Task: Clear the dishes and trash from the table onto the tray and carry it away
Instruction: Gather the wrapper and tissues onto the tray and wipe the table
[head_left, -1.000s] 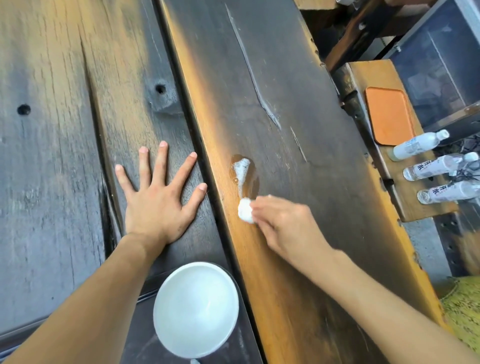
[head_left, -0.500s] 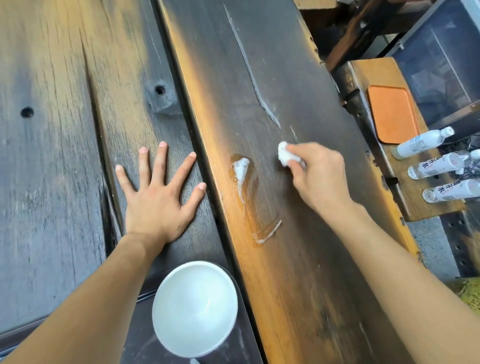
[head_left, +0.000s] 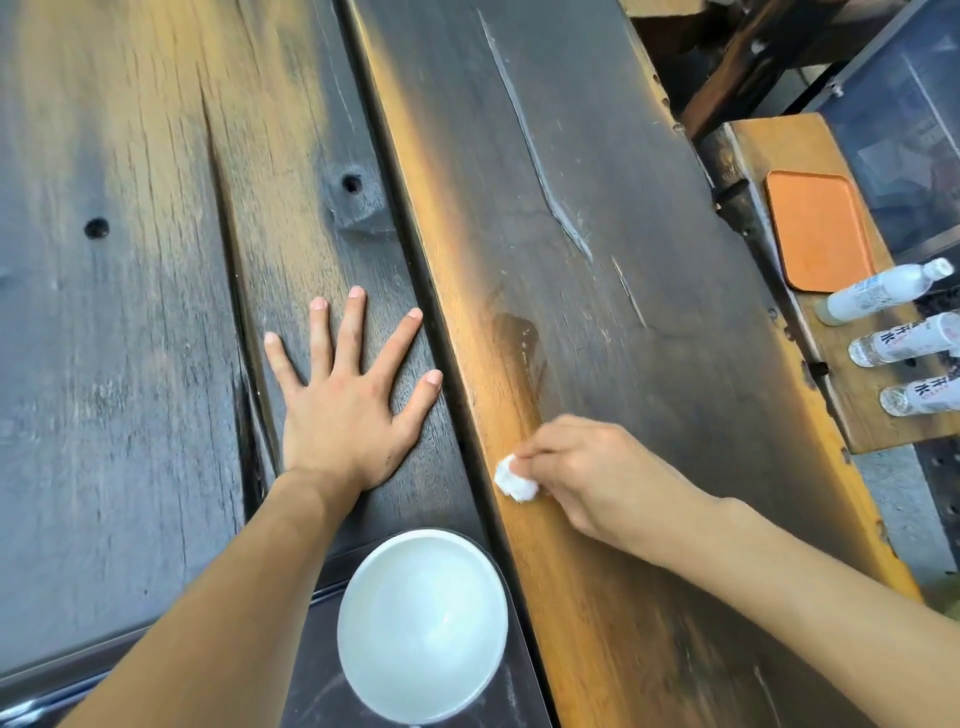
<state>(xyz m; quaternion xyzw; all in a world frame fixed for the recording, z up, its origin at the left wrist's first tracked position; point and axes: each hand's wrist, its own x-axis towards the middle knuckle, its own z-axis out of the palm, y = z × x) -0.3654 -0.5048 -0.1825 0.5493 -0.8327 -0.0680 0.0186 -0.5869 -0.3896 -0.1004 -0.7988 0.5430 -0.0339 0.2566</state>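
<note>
A white tissue wad (head_left: 514, 479), pinched in the right hand's (head_left: 597, 480) fingertips, presses on the bench's (head_left: 597, 156) orange-edged plank, near its left edge; half a second ago it was farther up, beside the spill. The white smear there is gone, leaving a damp stain (head_left: 522, 345). The left hand (head_left: 345, 410) stays spread flat, holding nothing, on the neighbouring dark plank. A white bowl (head_left: 422, 626) sits on a dark tray (head_left: 322, 696) below it. Bottles (head_left: 883, 299) lie on a side shelf (head_left: 779, 140).
</note>
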